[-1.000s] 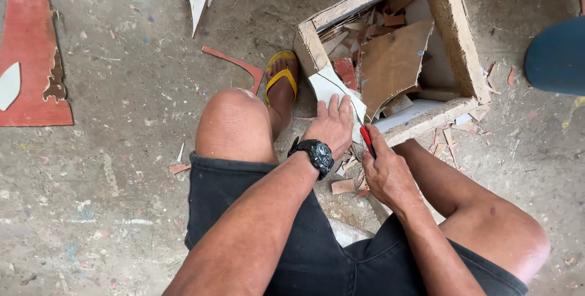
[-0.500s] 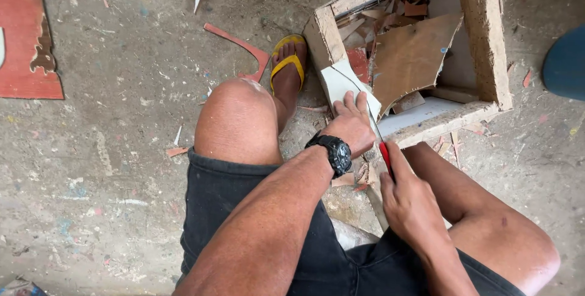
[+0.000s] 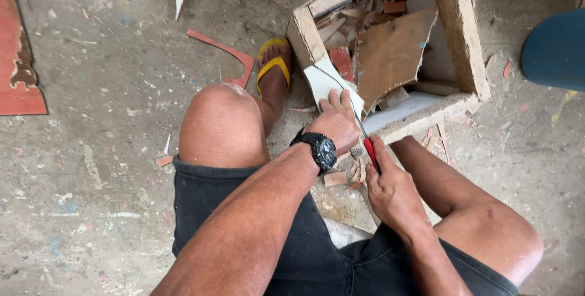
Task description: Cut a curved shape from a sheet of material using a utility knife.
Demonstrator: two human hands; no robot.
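A pale, curved offcut of sheet material [image 3: 326, 82] is held down against the near left corner of an open wooden box frame [image 3: 463, 34] by the left hand [image 3: 334, 124], whose fingers [image 3: 341, 102] are laid close together, flat on the piece, with the palm facing down. A black wristwatch [image 3: 318, 148] is worn on the left wrist. A red-handled cutting tool [image 3: 369, 151] is gripped in the right hand [image 3: 393, 189]; the fingers are curled tightly around the handle, and the thin metal blade is directed up along the right edge of the pale offcut, just beside the left fingertips. Whether the blade tip touches the piece cannot be told. The box frame rests on the concrete floor [image 3: 109, 149] and is filled with brown and reddish scraps, the largest being a brown board fragment [image 3: 390, 55]. A yellow sandal [image 3: 273, 67] is seen on the foot just left of the frame, and a curved red strip [image 3: 225, 52] lies on the floor near it. Small chips [image 3: 335, 178] are scattered below the hands.
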